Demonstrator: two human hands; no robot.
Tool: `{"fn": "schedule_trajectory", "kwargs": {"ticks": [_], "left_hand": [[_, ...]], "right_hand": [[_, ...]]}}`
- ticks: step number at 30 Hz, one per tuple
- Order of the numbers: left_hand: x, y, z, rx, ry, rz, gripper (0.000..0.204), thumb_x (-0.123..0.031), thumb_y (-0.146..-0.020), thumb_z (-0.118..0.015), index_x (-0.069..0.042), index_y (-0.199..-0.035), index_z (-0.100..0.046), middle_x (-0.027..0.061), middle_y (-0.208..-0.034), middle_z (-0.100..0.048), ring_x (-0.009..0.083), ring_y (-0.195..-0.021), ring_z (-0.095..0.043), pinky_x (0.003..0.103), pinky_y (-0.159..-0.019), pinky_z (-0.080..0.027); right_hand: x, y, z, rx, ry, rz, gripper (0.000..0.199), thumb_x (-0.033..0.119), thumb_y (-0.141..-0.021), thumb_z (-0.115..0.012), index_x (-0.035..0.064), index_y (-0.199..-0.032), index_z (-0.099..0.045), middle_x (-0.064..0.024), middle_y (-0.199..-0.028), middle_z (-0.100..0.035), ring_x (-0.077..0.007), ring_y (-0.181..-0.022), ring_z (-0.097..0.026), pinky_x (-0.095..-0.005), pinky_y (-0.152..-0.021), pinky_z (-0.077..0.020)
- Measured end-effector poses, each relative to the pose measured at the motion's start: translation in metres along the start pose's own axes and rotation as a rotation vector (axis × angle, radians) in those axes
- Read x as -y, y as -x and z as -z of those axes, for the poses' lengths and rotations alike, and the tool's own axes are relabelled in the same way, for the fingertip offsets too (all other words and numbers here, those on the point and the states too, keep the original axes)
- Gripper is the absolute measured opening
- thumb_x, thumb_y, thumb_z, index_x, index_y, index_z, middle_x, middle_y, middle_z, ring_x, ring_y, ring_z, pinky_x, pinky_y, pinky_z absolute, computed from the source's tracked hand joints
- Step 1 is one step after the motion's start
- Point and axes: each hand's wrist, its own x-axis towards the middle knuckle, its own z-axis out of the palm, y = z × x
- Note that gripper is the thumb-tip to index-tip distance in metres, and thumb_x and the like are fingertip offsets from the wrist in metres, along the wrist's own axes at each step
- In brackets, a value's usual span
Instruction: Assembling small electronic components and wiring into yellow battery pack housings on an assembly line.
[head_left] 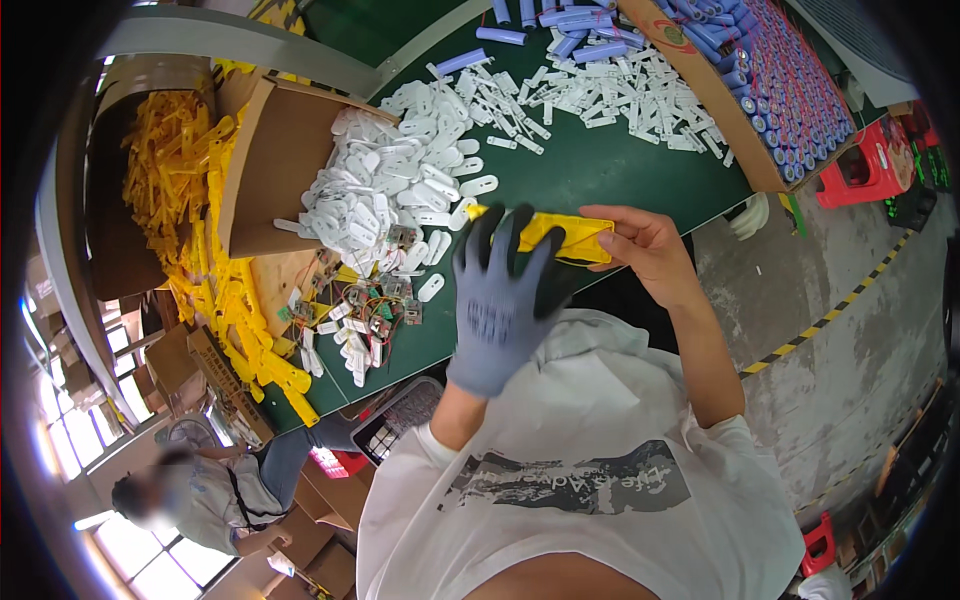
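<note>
At the table's (630, 165) near edge, the yellow casing (575, 238) looks light, thin-walled and slightly slick, best taken by its ends without squeezing: the bare right hand (655, 252) pinches one, while the gloved left hand (503, 300) spreads across the other, its grip unclear.

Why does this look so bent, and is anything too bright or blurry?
Head view: the fisheye lens bows the grey rail; head view, lower left: the window glares white and a co-worker's head is blurred; head view, centre: the left hand looks fairly sharp.
</note>
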Motion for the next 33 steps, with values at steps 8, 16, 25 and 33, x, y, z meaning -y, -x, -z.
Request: {"fn": "schedule_trajectory", "kwargs": {"ticks": [8, 16, 25, 33], "left_hand": [[0.033, -0.018, -0.009, 0.195, 0.457, 0.047, 0.025, -0.01, -0.071, -0.076, -0.008, -0.094, -0.067, 0.0106, -0.111, -0.063, 0.0319, -0.101, -0.059, 0.04, -0.087, -0.047], [0.048, 0.013, -0.047, -0.129, 0.278, -0.071, 0.027, -0.01, -0.072, -0.076, -0.011, -0.096, -0.064, 0.0087, -0.113, -0.064, 0.0323, -0.102, -0.059, 0.046, -0.096, -0.045], [0.046, 0.027, -0.072, -0.303, 0.388, 0.103, 0.029, -0.005, -0.07, -0.074, -0.011, -0.097, -0.065, 0.008, -0.116, -0.065, 0.0327, -0.104, -0.059, 0.045, -0.098, -0.043], [0.044, 0.022, -0.073, -0.332, 0.39, 0.154, 0.023, -0.003, -0.073, -0.07, -0.008, -0.095, -0.065, 0.0096, -0.112, -0.066, 0.0346, -0.103, -0.06, 0.043, -0.095, -0.045]], "right_hand": [[0.004, 0.001, 0.004, -0.004, 0.161, 0.037, 0.031, 0.009, -0.098, -0.056, 0.0002, -0.127, -0.06, -0.0102, -0.105, -0.069, -0.0132, -0.094, -0.067, -0.0261, -0.079, -0.0572], [0.007, -0.004, 0.006, -0.048, 0.269, 0.006, 0.029, 0.01, -0.098, -0.055, -0.0007, -0.124, -0.061, -0.0104, -0.101, -0.069, -0.0137, -0.094, -0.067, -0.0262, -0.079, -0.0572], [0.037, -0.062, -0.01, -0.247, 1.184, 0.602, 0.019, 0.012, -0.084, -0.069, 0.0062, -0.102, -0.07, -0.0081, -0.087, -0.069, -0.0238, -0.068, -0.066, -0.0357, -0.059, -0.0504], [0.023, -0.112, -0.027, -0.149, 1.589, 0.565, 0.013, 0.019, -0.085, -0.069, 0.0082, -0.091, -0.07, -0.009, -0.078, -0.063, -0.0288, -0.069, -0.064, -0.0377, -0.063, -0.0507]]}}
